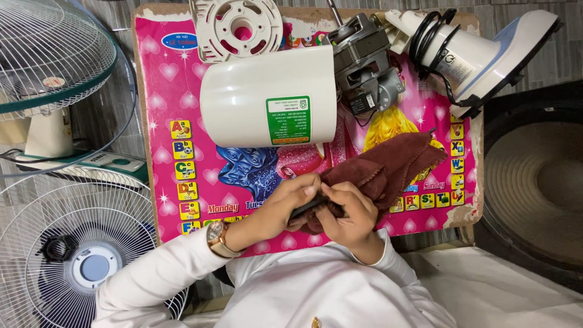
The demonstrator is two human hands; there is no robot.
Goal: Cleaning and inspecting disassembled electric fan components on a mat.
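A small dark object, too hidden to be told by kind, is gripped between both hands just above the near edge of the surface, which is covered by a bright pink children's sheet with hearts and alphabet squares. The left hand is curled around the object's left end, the fingers folded over its top; a gold-coloured wristwatch is worn on that wrist. The right hand is closed on the object's other end and is pressed against a dark red cloth, which is bunched under the fingers and spread out toward the right across the sheet. Beyond the hands, a white cylindrical housing with a green label is laid on its side in the middle of the surface. Just behind it, a round white plastic plate with slots is seen at the far edge. To the right of the housing, a grey electric motor is set down, and further right a white and blue fan base with a black cord wound around it is laid over the corner. On the floor to the left, two wire fan guards are seen. White sleeves are worn on both arms.
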